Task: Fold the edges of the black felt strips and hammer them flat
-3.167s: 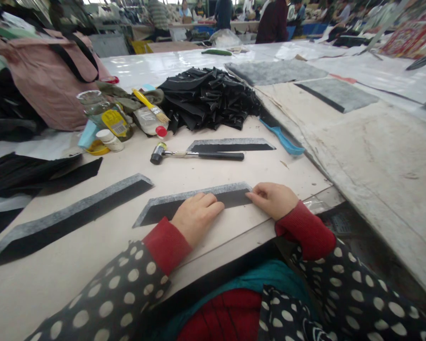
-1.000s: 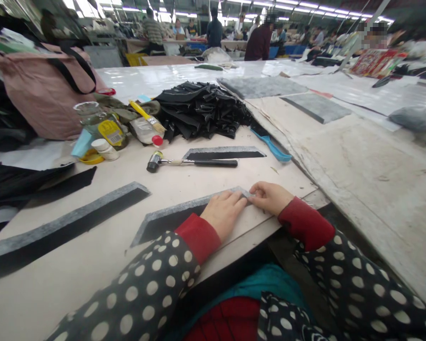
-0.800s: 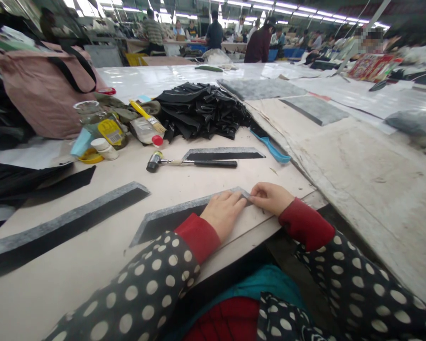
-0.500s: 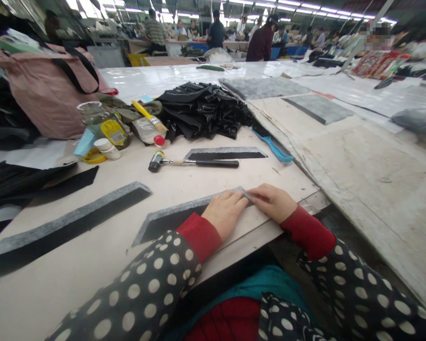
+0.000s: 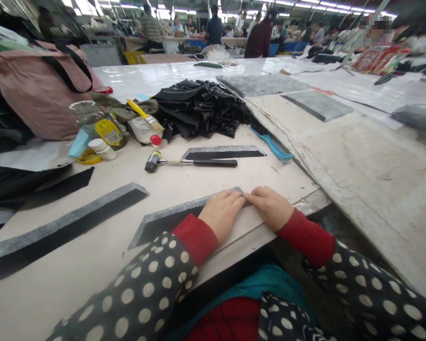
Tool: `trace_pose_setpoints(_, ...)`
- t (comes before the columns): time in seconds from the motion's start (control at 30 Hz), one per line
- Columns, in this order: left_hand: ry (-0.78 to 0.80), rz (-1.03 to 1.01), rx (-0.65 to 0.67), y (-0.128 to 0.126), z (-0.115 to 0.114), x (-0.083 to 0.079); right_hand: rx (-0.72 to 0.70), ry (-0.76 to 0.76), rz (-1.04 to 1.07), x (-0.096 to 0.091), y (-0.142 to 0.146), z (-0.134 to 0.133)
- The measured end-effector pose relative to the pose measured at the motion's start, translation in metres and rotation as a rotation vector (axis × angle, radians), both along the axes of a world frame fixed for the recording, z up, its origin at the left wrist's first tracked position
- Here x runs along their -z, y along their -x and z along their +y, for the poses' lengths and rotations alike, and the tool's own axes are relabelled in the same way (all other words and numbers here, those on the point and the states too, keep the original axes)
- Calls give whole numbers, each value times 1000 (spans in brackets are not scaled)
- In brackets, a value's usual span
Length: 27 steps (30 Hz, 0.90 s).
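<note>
A grey felt strip with a black band [image 5: 166, 219] lies on the beige table [image 5: 184, 182] near its front edge. My left hand [image 5: 223, 213] rests flat on the strip's right part, fingers stretched toward its tip. My right hand [image 5: 270, 207] lies beside it with fingers pressed down on the strip's right end; the two hands' fingertips nearly touch. Neither hand lifts anything. The strip's right end is hidden under the fingers.
A small hammer [image 5: 190, 162] and a shorter felt strip [image 5: 223, 153] lie beyond the hands. A longer strip [image 5: 64, 225] lies left. A heap of black pieces [image 5: 199, 108], a brush [image 5: 145, 115], glue containers [image 5: 102, 130], a blue tool [image 5: 273, 148] and a pink bag [image 5: 39, 85] stand farther back. People work in the distance.
My left hand slid right along the strip from its middle to its right end. My right hand went from pinching the tip to pressing flatter on it.
</note>
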<state>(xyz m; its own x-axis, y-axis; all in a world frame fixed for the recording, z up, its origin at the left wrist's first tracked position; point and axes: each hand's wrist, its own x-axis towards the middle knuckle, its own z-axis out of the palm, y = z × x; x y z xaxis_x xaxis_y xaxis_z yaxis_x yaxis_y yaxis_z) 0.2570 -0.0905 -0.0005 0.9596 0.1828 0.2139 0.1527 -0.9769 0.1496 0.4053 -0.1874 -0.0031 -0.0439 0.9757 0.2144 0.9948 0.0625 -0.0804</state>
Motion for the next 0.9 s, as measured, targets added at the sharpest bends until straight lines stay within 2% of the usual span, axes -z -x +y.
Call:
trace_pose_setpoints(0.13,22,-18,14,0,3,1,-2,67,-136,-5,7,1)
trace_pose_setpoints(0.27,13,-3,-5,-1,2,-4,-2,90,-159,-7,11,0)
trace_pose_setpoints(0.4,-61,70,59,-2,0,-10,41,38,-90,-2,7,-5)
trace_pose_setpoints(0.63,-89,105,27,-3,-1,-9,66,-175,245,6,-4,-16)
trace_pose_setpoints(0.73,-98,95,36,-4,-1,-9,74,-195,257,8,-5,-19)
trace_pose_setpoints(0.9,-134,121,53,-4,-1,-11,47,-172,162,7,-7,-19)
